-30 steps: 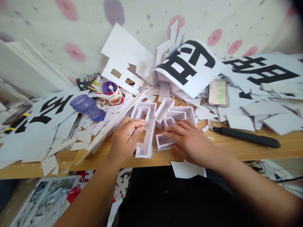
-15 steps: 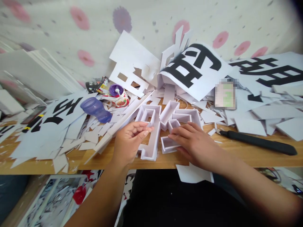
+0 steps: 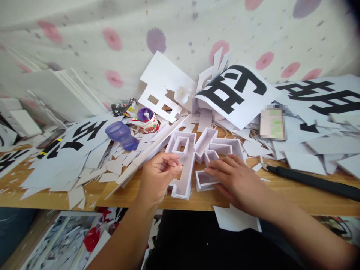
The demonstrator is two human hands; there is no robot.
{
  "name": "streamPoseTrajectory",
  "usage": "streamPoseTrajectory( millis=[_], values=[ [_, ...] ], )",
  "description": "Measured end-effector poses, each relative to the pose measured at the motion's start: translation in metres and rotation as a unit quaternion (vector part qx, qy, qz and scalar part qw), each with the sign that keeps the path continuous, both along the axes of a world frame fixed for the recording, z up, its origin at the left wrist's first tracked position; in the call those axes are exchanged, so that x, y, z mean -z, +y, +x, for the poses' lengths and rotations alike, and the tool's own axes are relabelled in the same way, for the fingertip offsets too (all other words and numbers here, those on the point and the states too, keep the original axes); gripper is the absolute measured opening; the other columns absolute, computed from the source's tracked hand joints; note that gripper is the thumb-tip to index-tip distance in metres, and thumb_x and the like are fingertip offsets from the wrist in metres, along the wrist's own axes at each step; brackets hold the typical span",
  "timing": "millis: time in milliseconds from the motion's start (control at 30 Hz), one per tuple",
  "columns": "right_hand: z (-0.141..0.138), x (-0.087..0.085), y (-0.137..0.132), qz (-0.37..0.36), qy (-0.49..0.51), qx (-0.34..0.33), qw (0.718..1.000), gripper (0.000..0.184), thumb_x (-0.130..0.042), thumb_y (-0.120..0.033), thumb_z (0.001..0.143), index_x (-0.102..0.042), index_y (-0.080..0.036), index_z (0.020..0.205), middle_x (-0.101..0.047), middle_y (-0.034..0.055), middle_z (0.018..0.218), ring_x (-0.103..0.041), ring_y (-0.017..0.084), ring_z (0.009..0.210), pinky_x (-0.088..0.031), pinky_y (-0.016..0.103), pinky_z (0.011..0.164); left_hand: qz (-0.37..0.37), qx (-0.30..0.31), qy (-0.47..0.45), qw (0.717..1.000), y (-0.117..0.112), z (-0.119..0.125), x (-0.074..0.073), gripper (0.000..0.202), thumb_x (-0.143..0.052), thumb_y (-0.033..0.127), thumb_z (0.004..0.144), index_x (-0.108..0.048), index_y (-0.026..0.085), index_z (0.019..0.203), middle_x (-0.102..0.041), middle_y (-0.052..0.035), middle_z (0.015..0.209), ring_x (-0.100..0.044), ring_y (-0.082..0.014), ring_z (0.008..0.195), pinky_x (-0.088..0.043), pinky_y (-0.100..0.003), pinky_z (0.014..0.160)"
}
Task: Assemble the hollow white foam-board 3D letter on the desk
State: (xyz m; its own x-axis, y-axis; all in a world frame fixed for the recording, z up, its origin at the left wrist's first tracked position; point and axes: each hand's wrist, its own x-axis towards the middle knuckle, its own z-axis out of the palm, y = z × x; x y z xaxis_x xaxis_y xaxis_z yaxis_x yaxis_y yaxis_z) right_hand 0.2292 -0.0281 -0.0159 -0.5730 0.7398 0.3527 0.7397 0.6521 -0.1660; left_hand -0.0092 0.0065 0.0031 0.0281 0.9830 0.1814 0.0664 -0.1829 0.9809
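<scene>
As your left hand (image 3: 158, 177) pinches the foam letter (image 3: 188, 175) at the table (image 3: 281, 195) edge, your flat right hand (image 3: 239, 180) steadies it; press gently.

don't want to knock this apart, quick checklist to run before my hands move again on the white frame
1. Grip of the left hand on the white frame: ok, thumb and fingers pinch a wall on its left side.
2. Contact of the right hand: ok, fingertips rest on the small open box beside the frame's stem.
3. Frame supported by the table: ok, though its near end lies close to the front edge.
4. Black-handled tool away from the hands: ok, it lies to the right, apart from the right hand.
5. Space around the frame: not ok, paper offcuts crowd its left and far sides.
6. Walls firmly joined: cannot tell.
</scene>
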Motion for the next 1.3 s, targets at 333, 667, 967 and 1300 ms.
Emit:
streamPoseTrajectory(
  millis=[333, 667, 967, 1300],
  values=[
    [0.0, -0.001, -0.001, -0.007, 0.003, 0.002, 1.0, 0.033, -0.053, -0.015, 0.091, -0.065, -0.019, 0.122, -0.067, 0.0082, 0.117, -0.057, 0.028, 0.107, -0.039, 0.054, 0.1, 0.05, 0.034, 0.033, 0.998, -0.003, 0.0, 0.001, 0.019, -0.074, 0.012, 0.074, -0.073, 0.022, 0.09, -0.053, 0.0048, 0.071, -0.061, -0.0091, 0.069, -0.054, -0.02, 0.066],
    [-0.001, 0.0, 0.0, -0.009, 0.008, 0.001, 1.0, 0.032, -0.055, -0.016, 0.091, -0.063, -0.019, 0.122, -0.066, 0.0089, 0.119, -0.057, 0.027, 0.108, -0.039, 0.053, 0.101, 0.036, 0.071, 0.006, 0.997, -0.009, 0.006, -0.006, 0.03, -0.073, 0.01, 0.074, -0.066, 0.021, 0.101, -0.068, 0.0004, 0.087, -0.071, -0.0128, 0.08, -0.059, -0.024, 0.076],
    [-0.001, -0.002, 0.0, -0.032, 0.007, 0.007, 0.999, 0.035, -0.055, -0.015, 0.09, -0.063, -0.019, 0.123, -0.065, 0.0079, 0.121, -0.055, 0.029, 0.11, -0.036, 0.054, 0.102, 0.08, 0.068, 0.034, 0.994, -0.011, -0.001, -0.004, 0.022, -0.07, 0.01, 0.078, -0.069, 0.024, 0.094, -0.062, 0.003, 0.078, -0.069, -0.0128, 0.083, -0.058, -0.022, 0.077],
    [-0.003, -0.018, 0.0, -0.084, -0.007, 0.025, 0.996, 0.036, -0.057, -0.018, 0.088, -0.062, -0.021, 0.124, -0.065, 0.0068, 0.124, -0.053, 0.026, 0.113, -0.032, 0.05, 0.106, 0.089, 0.029, 0.072, 0.993, -0.007, -0.01, 0.007, 0.019, -0.075, 0.02, 0.078, -0.066, 0.027, 0.093, -0.067, 0.0035, 0.074, -0.072, -0.0158, 0.069, -0.063, -0.025, 0.067]
  ],
)
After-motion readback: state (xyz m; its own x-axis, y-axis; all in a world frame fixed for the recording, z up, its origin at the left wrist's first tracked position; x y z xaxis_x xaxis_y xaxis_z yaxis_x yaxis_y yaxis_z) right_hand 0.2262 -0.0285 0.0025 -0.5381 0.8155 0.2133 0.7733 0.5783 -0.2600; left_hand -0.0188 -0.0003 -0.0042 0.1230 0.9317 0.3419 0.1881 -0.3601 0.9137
